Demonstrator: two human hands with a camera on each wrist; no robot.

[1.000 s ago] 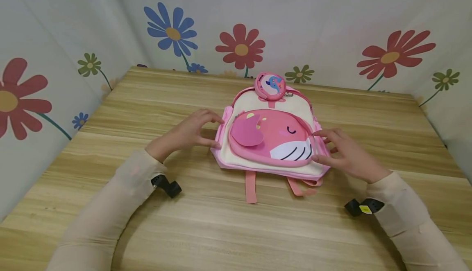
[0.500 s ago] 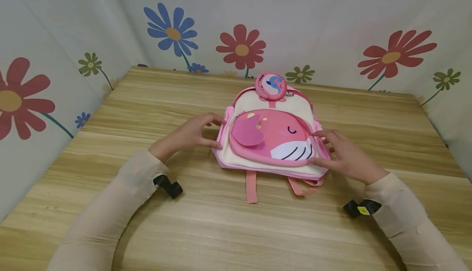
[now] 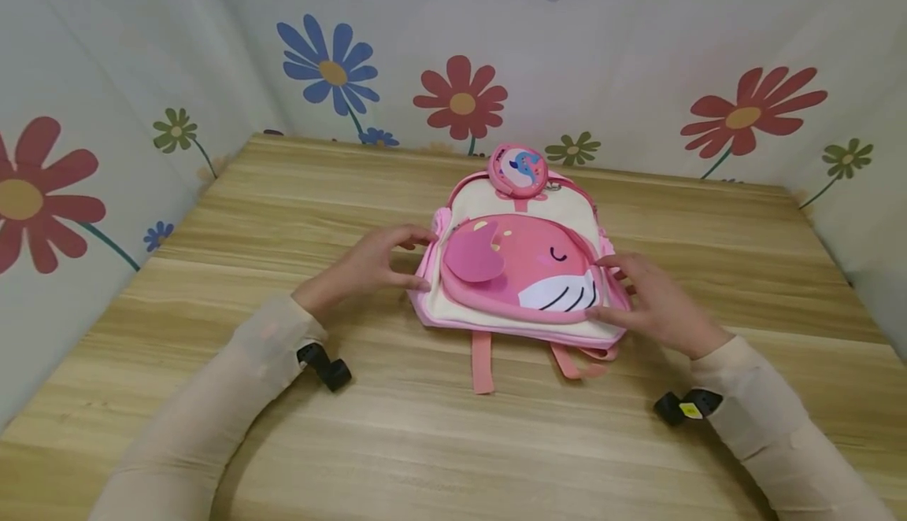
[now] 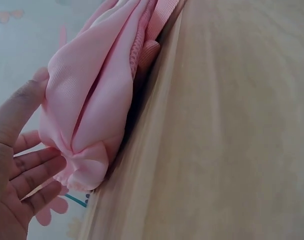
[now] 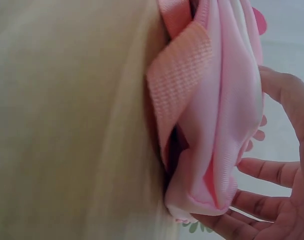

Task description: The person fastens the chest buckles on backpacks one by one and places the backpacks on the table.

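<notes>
A pink and cream child's backpack (image 3: 524, 265) with a whale front pocket lies on the wooden table, its front facing up. At its left side is my left hand (image 3: 368, 269), thumb and fingers spread apart. In the left wrist view, the left thumb (image 4: 22, 107) touches the pink side panel, and the fingertips reach its gathered side pocket (image 4: 89, 165). My right hand (image 3: 659, 301) touches the opposite side, thumb and index finger on the front edge. The right wrist view has the right fingers (image 5: 267, 200) against the other side pocket (image 5: 207, 185).
A round pink pouch (image 3: 519, 171) with a blue whale picture is on the backpack's top. Pink straps (image 3: 482, 363) stick out from under its near edge onto the table (image 3: 425, 442). Behind stands a white backdrop (image 3: 602, 33) printed with flowers.
My right hand has shifted slightly left, further onto the backpack's edge. The left hand has edged slightly right against its side. The backpack stays in nearly the same place.
</notes>
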